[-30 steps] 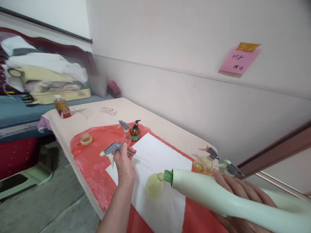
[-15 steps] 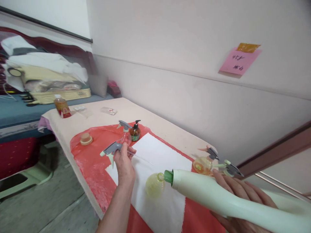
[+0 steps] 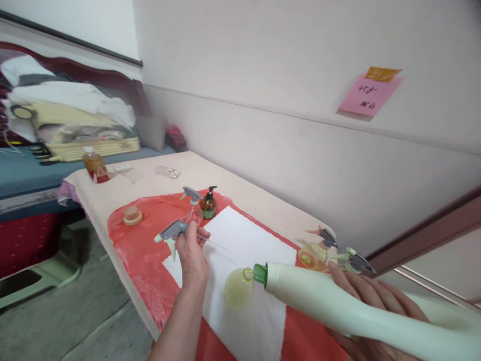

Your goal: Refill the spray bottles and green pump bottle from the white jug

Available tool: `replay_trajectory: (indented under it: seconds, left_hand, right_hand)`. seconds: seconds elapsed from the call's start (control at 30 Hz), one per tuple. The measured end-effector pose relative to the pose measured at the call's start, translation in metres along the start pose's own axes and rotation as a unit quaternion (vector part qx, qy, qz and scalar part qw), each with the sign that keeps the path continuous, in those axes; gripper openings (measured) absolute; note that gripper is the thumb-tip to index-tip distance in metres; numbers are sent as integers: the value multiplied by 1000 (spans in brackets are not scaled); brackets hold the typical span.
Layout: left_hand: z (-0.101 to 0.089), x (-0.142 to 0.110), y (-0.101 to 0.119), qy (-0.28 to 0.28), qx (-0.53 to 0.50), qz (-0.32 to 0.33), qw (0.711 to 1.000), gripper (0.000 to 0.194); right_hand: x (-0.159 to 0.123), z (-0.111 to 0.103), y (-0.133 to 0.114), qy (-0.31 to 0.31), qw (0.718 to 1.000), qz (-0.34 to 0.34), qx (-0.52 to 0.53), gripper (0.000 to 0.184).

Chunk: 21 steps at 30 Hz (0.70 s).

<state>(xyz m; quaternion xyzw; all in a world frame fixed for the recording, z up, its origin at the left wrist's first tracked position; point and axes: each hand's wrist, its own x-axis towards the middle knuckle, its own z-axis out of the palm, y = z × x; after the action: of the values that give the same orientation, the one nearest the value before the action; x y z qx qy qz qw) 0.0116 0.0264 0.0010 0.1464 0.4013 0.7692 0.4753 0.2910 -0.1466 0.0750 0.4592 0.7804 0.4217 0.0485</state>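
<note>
My left hand (image 3: 192,258) is closed on a grey trigger sprayer head (image 3: 172,233) with its thin dip tube (image 3: 221,246) trailing over the white cloth (image 3: 244,240). My right hand (image 3: 370,301) grips a large pale green bottle (image 3: 338,306), tilted so its green spout (image 3: 259,273) meets the mouth of a small round yellow bottle (image 3: 237,287) standing on the white cloth.
A red sheet (image 3: 141,250) covers the beige table (image 3: 158,185). On it stand a clear spray bottle (image 3: 193,209), a dark pump bottle (image 3: 209,203), a tan lid (image 3: 133,215) and orange spray bottles (image 3: 319,250) at the right. A brown drink bottle (image 3: 95,166) stands far left.
</note>
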Motion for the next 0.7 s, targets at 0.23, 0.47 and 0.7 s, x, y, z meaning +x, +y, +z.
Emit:
replay_trajectory:
  seconds: [0.23, 0.47, 0.7]
  left_hand:
    - [1, -1, 1, 2, 0, 0, 1000, 19]
    - [0, -1, 0, 1, 2, 2, 1000, 18]
    - [1, -1, 0, -3, 10, 6, 1000, 20]
  right_hand:
    - [1, -3, -1, 5, 1000, -8, -1, 63]
    - [8, -5, -3, 32, 999, 8, -9, 64]
    - [5, -1, -3, 34, 999, 6, -11, 50]
